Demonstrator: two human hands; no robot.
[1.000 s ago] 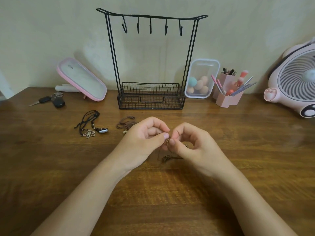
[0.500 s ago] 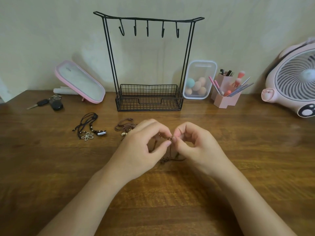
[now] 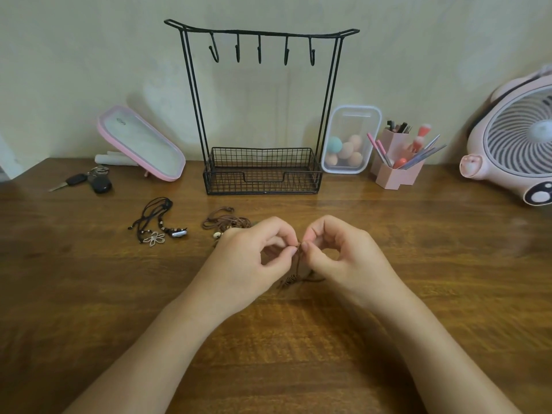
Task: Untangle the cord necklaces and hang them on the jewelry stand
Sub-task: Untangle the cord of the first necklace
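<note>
My left hand [image 3: 248, 261] and my right hand [image 3: 343, 258] meet at the table's middle, both pinching a thin brown cord necklace [image 3: 298, 274] between thumb and forefinger. Its pendant hangs down onto the wood below my fingertips. A second brown cord necklace [image 3: 224, 222] with pale beads lies bunched just behind my left hand. A black cord necklace [image 3: 156, 225] with a silver flower pendant lies further left. The black wire jewelry stand [image 3: 260, 106] stands at the back, its several hooks bare, with a mesh basket at its base.
A pink-rimmed mirror [image 3: 140, 143] leans at the back left, with keys [image 3: 86, 182] in front of it. Right of the stand sit a clear box of sponges [image 3: 349, 138], a pink brush holder [image 3: 397, 162] and a pink fan [image 3: 513, 147].
My fingers have shifted slightly on the cord, and the thumbs and forefingers now pinch it closer together. The camera has tilted a little, and the other necklaces lie as before.
</note>
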